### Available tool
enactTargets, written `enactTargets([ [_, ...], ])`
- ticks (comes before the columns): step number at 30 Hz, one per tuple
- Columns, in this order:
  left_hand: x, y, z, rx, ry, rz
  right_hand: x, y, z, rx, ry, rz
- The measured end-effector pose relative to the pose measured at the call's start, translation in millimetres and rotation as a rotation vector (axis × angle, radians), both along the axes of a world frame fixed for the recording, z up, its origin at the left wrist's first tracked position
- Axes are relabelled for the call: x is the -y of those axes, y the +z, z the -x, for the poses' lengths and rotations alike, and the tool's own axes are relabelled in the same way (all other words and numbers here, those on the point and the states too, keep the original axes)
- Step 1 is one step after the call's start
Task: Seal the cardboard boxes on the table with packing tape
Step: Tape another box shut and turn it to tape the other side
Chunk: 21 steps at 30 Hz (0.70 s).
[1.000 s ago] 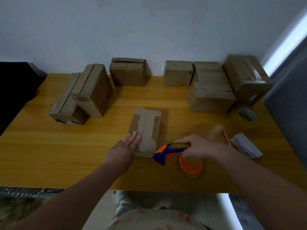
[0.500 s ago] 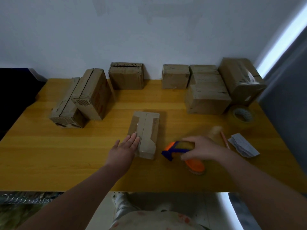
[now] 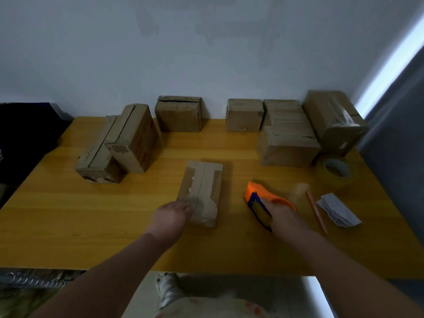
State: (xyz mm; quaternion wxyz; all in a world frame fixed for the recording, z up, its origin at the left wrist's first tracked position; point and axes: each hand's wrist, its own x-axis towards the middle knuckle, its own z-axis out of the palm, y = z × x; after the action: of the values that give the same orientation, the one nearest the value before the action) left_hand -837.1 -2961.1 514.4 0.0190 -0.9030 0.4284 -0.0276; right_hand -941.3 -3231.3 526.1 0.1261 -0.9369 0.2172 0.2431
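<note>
Single head-worn wide-angle view, looking forward and down, table (image 3: 68,226) close below, wall behind

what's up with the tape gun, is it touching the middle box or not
Apart. The head view shows a strip of bare table between the tape gun and the box.

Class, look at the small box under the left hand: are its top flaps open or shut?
Shut: the box has both flaps flat, meeting along a centre seam.
</note>
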Motion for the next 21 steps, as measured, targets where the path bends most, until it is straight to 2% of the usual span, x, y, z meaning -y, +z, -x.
enactTargets([
  [2,2,7,-6,-0.023,0.040,0.022,0,-2,1,-0.014,0.025,0.019],
  [6,18,55,-14,-0.024,0.147,0.047,0,7,-6,0.192,0.108,0.050],
  [8,27,78,-23,-0.058,0.229,0.105,-3,15,-12,0.279,0.101,-0.043],
  [10,32,97,-33,-0.144,0.270,0.178,-8,25,-19,0.359,0.083,-0.220],
  [13,34,111,-45,-0.281,0.228,0.177,-21,42,-25,0.367,0.082,-0.454],
  [17,36,113,-50,-0.478,0.172,0.194,-41,50,-26,0.322,0.140,-0.521],
  [21,40,109,-48,-0.509,0.212,0.232,-48,45,-26,0.363,0.100,-0.558],
])
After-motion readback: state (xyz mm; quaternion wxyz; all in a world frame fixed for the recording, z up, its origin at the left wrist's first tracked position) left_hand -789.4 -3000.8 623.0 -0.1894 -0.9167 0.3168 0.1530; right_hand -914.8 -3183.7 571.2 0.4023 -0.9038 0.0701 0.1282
